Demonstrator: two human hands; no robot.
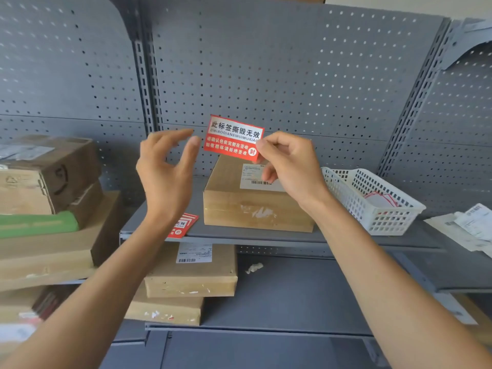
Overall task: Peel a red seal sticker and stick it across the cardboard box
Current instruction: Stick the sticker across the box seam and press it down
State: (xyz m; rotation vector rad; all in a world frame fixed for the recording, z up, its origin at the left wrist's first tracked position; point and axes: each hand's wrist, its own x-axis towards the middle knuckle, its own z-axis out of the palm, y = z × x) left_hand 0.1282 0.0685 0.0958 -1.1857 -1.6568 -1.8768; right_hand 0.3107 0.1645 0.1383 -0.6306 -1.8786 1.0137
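While the sticker is up in the air: it is not on the box yet.

Sticker: the red seal sticker point(233, 137) is held up high, above and in front of the cardboard box point(255, 201). It is flat and tilted a bit, with white and red words facing us.

Done so far: it looks like one sticker is picked out and ready. I cannot tell if its back paper is off, because only the front shows.

Left to do: bring it down and press it flat across the box, maybe over the taped seam.

Right hand: the right hand point(288, 166) pinches the sticker's right edge with its thumb and first finger. The other fingers are curled in.

Left hand: the left hand point(166, 169) is open wide, with thumb and fingers spread. It holds nothing. Its fingertips are just beside the sticker's left edge, and I cannot tell if they touch it.

Box: it sits on the grey shelf point(266, 237), with a white label point(255, 179) on top.

More stickers: a small red pile point(185, 225) lies near the shelf's front edge, left of the box.

Basket: a white basket point(372, 201) stands to the right of the box, with red-edged papers inside.
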